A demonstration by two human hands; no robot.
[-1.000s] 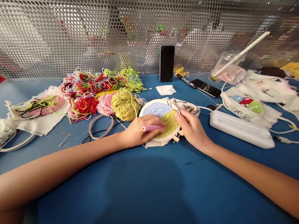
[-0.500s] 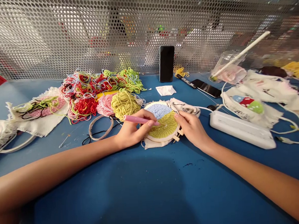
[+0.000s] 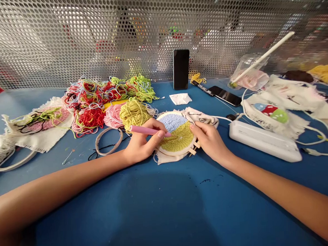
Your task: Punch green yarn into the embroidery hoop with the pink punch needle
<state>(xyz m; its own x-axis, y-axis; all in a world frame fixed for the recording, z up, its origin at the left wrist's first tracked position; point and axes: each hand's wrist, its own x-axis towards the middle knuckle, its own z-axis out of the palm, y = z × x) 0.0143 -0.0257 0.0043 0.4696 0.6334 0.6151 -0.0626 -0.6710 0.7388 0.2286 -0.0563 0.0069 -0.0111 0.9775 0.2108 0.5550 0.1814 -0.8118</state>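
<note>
My left hand (image 3: 144,140) is closed around a pink punch needle (image 3: 145,130), whose tip points right and down at the yellow-green loops. Below it lies a round embroidery hoop (image 3: 179,152) with white cloth stretched in it. Light blue stitching (image 3: 171,122) fills its upper left part, and yellow-green stitching (image 3: 182,138) fills the lower right. My right hand (image 3: 208,137) grips the hoop's right edge, thumb on top, near the wooden screw clamp (image 3: 192,151). A yellow-green yarn ball (image 3: 134,112) sits just beyond my left hand.
Tangled coloured yarn (image 3: 96,91) is heaped at back left, near an empty hoop (image 3: 109,141). A phone (image 3: 181,69) stands upright against the perforated metal panel (image 3: 93,38). Another phone (image 3: 225,95) lies flat. To the right are a white power strip (image 3: 264,140) and stitched cloth (image 3: 273,111).
The punch needle and my left hand have shifted slightly left over the hoop. My right hand keeps its hold on the edge. The whole view has moved a little.
</note>
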